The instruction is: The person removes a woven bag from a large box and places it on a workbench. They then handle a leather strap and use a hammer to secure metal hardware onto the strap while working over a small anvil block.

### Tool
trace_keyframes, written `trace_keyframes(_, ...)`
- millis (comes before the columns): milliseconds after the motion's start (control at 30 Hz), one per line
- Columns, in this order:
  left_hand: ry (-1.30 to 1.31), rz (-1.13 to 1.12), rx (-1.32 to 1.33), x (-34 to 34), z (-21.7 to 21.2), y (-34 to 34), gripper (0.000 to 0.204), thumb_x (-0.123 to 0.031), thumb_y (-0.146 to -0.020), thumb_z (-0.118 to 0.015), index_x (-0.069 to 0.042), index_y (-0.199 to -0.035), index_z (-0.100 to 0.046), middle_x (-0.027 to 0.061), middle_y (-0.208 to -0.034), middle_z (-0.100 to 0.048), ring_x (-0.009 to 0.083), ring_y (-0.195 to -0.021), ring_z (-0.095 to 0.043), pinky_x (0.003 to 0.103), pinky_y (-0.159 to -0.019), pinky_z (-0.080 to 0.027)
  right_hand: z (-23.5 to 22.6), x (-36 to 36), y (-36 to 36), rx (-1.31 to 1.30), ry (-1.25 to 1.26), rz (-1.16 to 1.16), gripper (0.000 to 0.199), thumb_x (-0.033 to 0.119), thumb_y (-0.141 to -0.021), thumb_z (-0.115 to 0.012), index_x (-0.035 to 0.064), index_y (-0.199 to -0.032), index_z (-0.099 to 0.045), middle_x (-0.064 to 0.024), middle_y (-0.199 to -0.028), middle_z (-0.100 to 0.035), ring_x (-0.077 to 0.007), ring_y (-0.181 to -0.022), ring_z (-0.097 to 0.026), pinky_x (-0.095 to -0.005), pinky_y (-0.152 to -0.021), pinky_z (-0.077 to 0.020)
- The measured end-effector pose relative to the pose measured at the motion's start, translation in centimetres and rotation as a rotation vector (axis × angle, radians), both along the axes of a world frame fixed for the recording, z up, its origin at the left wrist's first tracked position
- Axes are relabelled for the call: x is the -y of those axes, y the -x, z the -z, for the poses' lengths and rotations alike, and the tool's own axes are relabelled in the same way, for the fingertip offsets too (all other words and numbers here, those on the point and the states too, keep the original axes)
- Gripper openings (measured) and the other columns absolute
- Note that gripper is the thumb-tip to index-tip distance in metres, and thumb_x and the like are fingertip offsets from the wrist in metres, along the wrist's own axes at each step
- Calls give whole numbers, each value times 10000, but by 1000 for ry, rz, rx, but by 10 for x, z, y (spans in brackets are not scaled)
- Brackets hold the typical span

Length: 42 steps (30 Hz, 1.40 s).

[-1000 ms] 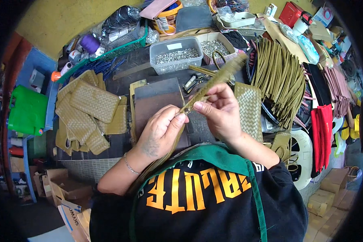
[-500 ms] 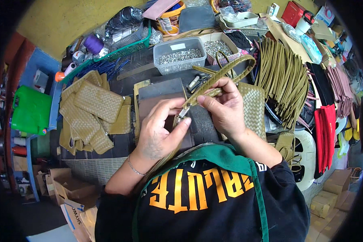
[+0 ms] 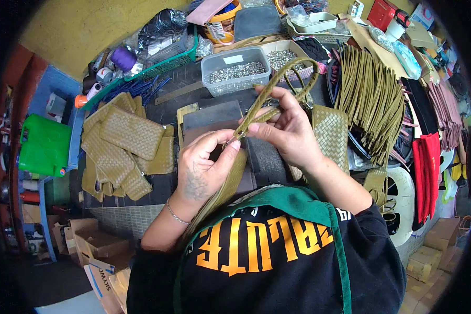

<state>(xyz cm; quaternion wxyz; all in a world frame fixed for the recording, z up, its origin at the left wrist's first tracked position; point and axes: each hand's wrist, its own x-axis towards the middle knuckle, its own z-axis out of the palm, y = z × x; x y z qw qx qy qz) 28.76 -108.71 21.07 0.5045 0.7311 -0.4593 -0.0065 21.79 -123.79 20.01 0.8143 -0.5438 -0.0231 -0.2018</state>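
Note:
My left hand (image 3: 205, 163) is closed in a pinch on a small metal clasp (image 3: 233, 140) at the end of an olive strap (image 3: 254, 109). My right hand (image 3: 288, 128) grips the same strap just above the clasp, thumb and fingers pressed on it. The strap's loop rises away from me over the boxes of metal parts. Below my left hand, an olive woven pouch (image 3: 230, 180) hangs against my apron, partly hidden by my wrist. My fingers cover most of the clasp.
Stacked woven pouches (image 3: 131, 133) lie at left. Behind my hands stand a clear plastic tub (image 3: 235, 78) and a box (image 3: 283, 55) of small metal parts. A bundle of olive strips (image 3: 369, 99) lies at right, near red fabric (image 3: 426, 175). A metal ruler (image 3: 178, 93) lies on the table.
The strap has turned, so its loop stands more upright. The clasp, plainly visible before, is now mostly covered by my left fingers. More of the pouch below shows.

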Motion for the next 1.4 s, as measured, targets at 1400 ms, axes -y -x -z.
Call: trace_keyframes(1400,59,-76,65,-5,4,9,142,-15,-725,-590,37,-855,-567,96,-799,-583,122,-731,-547,226,-647,-433,27,-20,-4,132,14,-50,171,37,-730,-601,3,-893,-565,-33,-862,-531,-84,-799,-512,-193,-693,-426)
